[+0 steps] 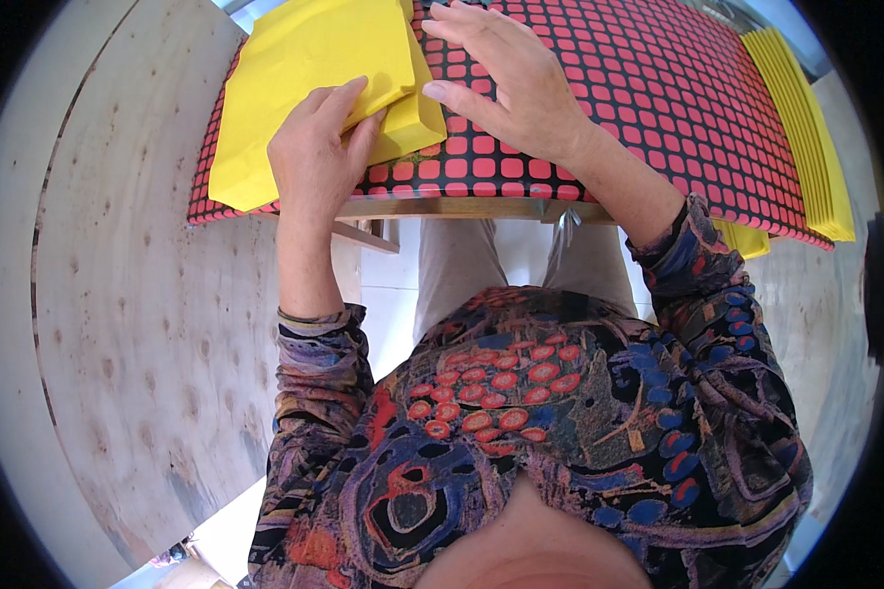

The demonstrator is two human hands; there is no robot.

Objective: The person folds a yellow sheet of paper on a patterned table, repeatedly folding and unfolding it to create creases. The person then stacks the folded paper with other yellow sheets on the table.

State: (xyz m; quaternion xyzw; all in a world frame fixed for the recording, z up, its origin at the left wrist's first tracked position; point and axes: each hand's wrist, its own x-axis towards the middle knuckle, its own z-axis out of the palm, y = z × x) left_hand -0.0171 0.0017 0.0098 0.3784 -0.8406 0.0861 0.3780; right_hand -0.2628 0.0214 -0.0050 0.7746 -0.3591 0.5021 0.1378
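A large yellow folded sheet [317, 51], paper-like, covers the left part of the table, with an upper layer lying over a lower one. My left hand [317, 140] pinches the upper layer near its front right corner, fingers on top and thumb at the lifted edge. Below that edge, the lower yellow layer [412, 129] shows as a creased fold. My right hand [516, 88] is just right of the sheet with fingers spread and nothing in them. Its thumb tip is close to the sheet's right edge; whether they touch, I cannot tell.
A red-and-black checked cloth [633, 88] covers the table, which has a wooden front rail [471, 208]. At the right end lies a stack of yellow folded pieces [803, 132]. Another yellow piece [744, 239] shows below the right front edge. A plywood panel [140, 258] stands at the left.
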